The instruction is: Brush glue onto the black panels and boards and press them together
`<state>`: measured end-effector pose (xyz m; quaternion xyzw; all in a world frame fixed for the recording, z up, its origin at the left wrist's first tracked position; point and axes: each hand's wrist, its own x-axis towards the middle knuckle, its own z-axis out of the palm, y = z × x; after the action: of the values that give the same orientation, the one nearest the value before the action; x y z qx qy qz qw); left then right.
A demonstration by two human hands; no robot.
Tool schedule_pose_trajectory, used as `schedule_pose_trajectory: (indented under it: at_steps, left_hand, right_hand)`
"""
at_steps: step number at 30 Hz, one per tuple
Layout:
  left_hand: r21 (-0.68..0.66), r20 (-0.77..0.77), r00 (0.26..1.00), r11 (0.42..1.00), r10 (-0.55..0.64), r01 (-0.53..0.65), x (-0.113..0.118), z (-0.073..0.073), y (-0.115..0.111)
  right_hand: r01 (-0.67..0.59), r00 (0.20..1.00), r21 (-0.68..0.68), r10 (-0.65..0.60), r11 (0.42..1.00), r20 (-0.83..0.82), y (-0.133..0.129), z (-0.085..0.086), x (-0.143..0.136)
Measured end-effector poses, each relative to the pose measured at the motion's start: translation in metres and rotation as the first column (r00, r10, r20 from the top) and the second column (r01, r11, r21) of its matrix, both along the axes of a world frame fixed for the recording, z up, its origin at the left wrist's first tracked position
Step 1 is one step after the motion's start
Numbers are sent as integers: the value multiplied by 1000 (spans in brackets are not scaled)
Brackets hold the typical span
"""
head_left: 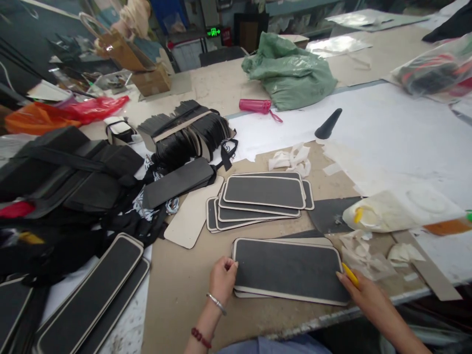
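In front of me lies a dark grey rectangular panel [287, 268] with rounded corners and a pale rim, on top of similar panels. My left hand [223, 275] pinches its left edge, thumb and fingers closed. At the right edge, the fingertips of my right hand [352, 287] touch the panel, while that hand grips a slim yellow tool [350, 274]; its kind is unclear. Just beyond is a loose stack of smaller dark panels [263, 191] with pale rims. A bare beige panel [191, 216] and a plain dark piece [180, 182] lie left of that stack.
Long rimmed panels [92, 295] lie at lower left near black bags [66, 167]. A strapped bundle of dark pieces [188, 130], a pink bottle [254, 105], a green sack [287, 71] and a dark cone [328, 124] stand farther back. A whitish plastic container [401, 209] lies right.
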<state>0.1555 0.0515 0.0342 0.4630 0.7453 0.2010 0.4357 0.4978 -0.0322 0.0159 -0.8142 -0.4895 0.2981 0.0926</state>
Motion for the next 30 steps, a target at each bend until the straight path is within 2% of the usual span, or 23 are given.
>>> schedule_pose_trajectory:
  at_steps: [5,9,16,19,26,30]
  left_hand:
    - [-88,24,999,995,-37,39,-2,1,5]
    - [-119,-34,994,988,-101,96,-5,5,10]
    - [15,-198,970,989,-142,147,-6,11,6]
    - [60,-206,968,985,-145,160,-3,10,-2]
    - [173,-181,976,973,-123,155,2,10,-14]
    - [195,-156,985,975,-80,110,4,9,-15]
  right_hand:
    - [-36,998,-24,37,999,57,2,5,-3]
    - [-55,995,-77,60,996,76,3,7,-4]
    - [38,992,-147,-20,988,123,0,4,0]
    - [23,984,-195,13,981,178,0,9,-5]
    - [1,924,-249,95,968,369,7,36,-30]
    - [24,948,-211,45,977,314,6,33,-28]
